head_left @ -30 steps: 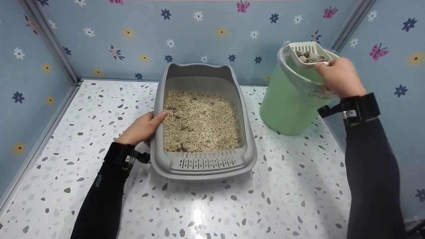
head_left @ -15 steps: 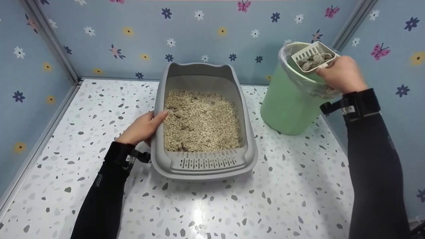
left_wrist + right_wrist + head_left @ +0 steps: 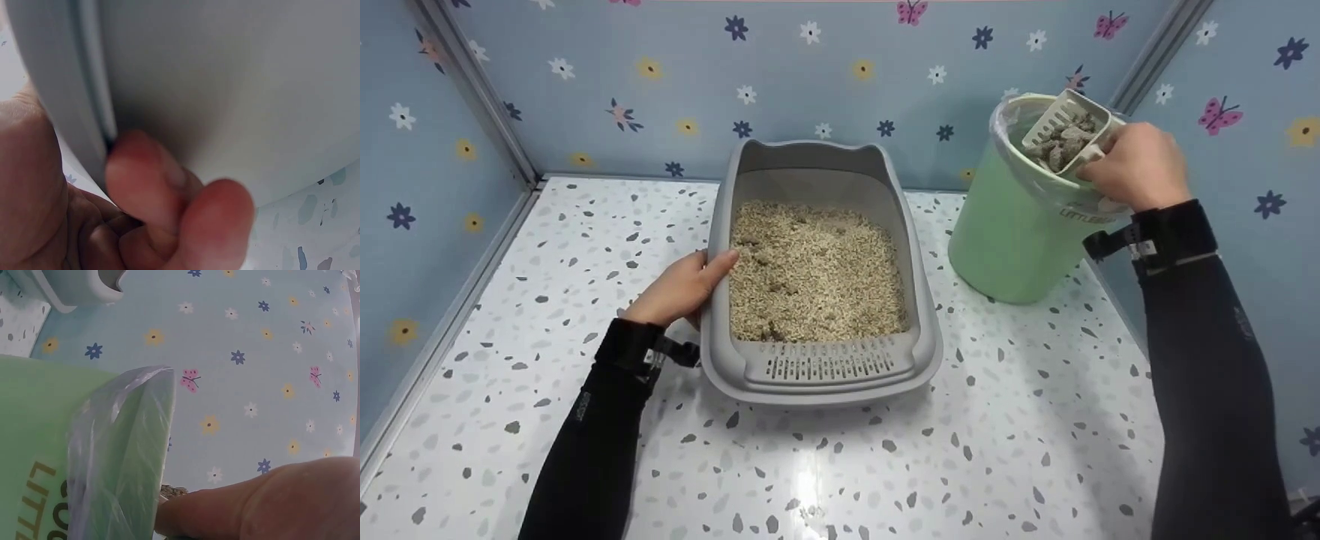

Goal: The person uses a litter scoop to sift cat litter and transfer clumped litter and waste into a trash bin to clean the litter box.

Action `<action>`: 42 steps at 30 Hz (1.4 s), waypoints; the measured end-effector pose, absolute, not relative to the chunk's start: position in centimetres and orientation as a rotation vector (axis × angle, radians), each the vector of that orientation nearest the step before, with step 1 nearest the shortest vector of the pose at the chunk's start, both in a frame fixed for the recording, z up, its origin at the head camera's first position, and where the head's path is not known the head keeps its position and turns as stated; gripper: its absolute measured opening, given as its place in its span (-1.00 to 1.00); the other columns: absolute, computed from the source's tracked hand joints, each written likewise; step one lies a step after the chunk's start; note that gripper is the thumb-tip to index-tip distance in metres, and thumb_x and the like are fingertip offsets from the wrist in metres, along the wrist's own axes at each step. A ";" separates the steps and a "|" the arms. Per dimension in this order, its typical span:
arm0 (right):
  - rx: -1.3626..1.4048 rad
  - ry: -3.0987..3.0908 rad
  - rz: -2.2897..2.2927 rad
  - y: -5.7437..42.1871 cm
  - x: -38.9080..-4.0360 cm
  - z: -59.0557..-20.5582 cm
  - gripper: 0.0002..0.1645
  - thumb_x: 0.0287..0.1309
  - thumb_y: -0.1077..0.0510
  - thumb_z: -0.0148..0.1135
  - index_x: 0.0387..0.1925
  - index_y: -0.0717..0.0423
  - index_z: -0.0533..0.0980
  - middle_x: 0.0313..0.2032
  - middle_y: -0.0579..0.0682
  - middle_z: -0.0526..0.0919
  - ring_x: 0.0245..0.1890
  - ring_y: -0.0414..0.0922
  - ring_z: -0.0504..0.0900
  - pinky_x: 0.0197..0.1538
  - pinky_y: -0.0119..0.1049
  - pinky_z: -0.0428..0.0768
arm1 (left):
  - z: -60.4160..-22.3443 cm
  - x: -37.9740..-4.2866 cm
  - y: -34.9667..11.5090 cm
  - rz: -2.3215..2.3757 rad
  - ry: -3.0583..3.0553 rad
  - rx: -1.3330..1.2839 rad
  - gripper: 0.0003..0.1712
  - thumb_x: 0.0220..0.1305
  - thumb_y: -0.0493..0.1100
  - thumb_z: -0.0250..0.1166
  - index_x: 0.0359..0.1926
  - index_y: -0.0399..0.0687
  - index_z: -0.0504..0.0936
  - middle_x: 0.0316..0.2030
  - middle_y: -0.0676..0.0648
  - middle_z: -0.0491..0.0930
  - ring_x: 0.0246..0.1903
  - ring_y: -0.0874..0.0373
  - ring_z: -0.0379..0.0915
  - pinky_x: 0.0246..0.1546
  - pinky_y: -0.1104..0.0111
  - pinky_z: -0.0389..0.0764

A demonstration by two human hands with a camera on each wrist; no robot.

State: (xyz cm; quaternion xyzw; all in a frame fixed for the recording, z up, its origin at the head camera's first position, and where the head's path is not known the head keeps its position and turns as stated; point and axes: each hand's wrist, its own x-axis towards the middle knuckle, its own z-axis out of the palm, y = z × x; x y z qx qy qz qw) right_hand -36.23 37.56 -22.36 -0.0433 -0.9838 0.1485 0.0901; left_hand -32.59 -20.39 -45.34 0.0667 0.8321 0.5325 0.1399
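Note:
A grey litter box filled with tan litter stands mid-table. My left hand grips its left rim, thumb on top; in the left wrist view the fingers curl beneath the rim. My right hand holds a white slotted litter scoop by its handle, tilted over the mouth of a green bin. Grey clumps lie in the scoop. In the right wrist view the thumb side of the hand shows beside the bin's plastic liner; the scoop is mostly hidden there.
The bin stands on the speckled white table right of the litter box, near the back corner. Blue flowered panels close in the back and both sides. Dark bits show in the litter along its left side.
My right hand has turned the scoop from nearly level to a steeper tilt, lowering its left end toward the bin's mouth. The clumps have shifted inside it. My left hand stays on the rim.

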 end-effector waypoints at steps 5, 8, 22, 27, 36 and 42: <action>-0.115 -2.880 0.315 37.4 -36.1 -22.7 -0.83 0.11 0.25 0.33 -0.53 0.19 0.53 -0.51 0.06 0.61 -0.37 0.12 0.47 -0.43 -0.09 0.40 | -45.4 -32.6 -20.4 1.534 2.415 0.191 0.03 0.61 0.58 0.02 0.40 -0.33 0.42 -0.23 -0.32 0.66 -0.48 -0.12 0.75 -0.48 -0.08 0.87; -0.119 -2.868 0.223 37.2 -36.0 -22.9 -0.95 0.00 0.35 0.18 -0.51 0.23 0.54 -0.47 0.17 0.64 -0.37 0.19 0.49 -0.47 -0.07 0.37 | -45.4 -32.6 -20.4 1.534 2.421 0.190 0.07 0.57 0.63 0.02 0.38 -0.34 0.43 -0.24 -0.31 0.67 -0.51 -0.09 0.74 -0.50 -0.07 0.87; -0.104 -2.856 -0.144 35.6 -35.4 -22.9 -0.70 0.30 0.28 0.25 -0.07 0.50 0.58 -0.09 0.47 0.62 -0.36 0.35 0.59 -0.56 0.18 0.52 | -45.3 -32.6 -20.5 1.525 2.413 0.194 0.16 0.49 0.70 0.02 0.39 -0.33 0.43 -0.22 -0.31 0.68 -0.49 -0.11 0.74 -0.48 -0.06 0.88; -0.079 -2.784 0.012 34.9 -34.2 -22.3 -0.72 0.27 0.29 0.15 -0.15 0.49 0.60 -0.22 0.42 0.62 -0.34 0.36 0.59 -0.54 0.18 0.48 | -45.3 -32.7 -20.6 1.533 2.404 0.197 0.04 0.60 0.59 0.03 0.37 -0.35 0.43 -0.21 -0.33 0.68 -0.46 -0.15 0.77 -0.47 -0.09 0.88; 0.176 -2.753 0.371 29.4 -30.7 -22.0 -0.60 0.52 0.12 0.38 0.16 0.36 0.71 0.05 0.35 0.80 -0.20 0.20 0.73 -0.38 -0.31 0.49 | -45.3 -32.6 -20.5 1.531 2.406 0.199 0.11 0.54 0.65 0.03 0.38 -0.36 0.42 -0.21 -0.33 0.69 -0.46 -0.15 0.78 -0.46 -0.07 0.88; 0.395 -2.925 0.407 24.4 -30.3 -24.0 -0.58 0.45 0.07 0.50 0.16 0.27 0.68 -0.03 0.22 0.80 -0.18 0.10 0.69 -0.16 -0.01 0.68 | -45.4 -32.6 -20.3 1.531 2.409 0.193 0.06 0.58 0.61 0.02 0.39 -0.33 0.43 -0.22 -0.32 0.69 -0.47 -0.13 0.76 -0.47 -0.06 0.88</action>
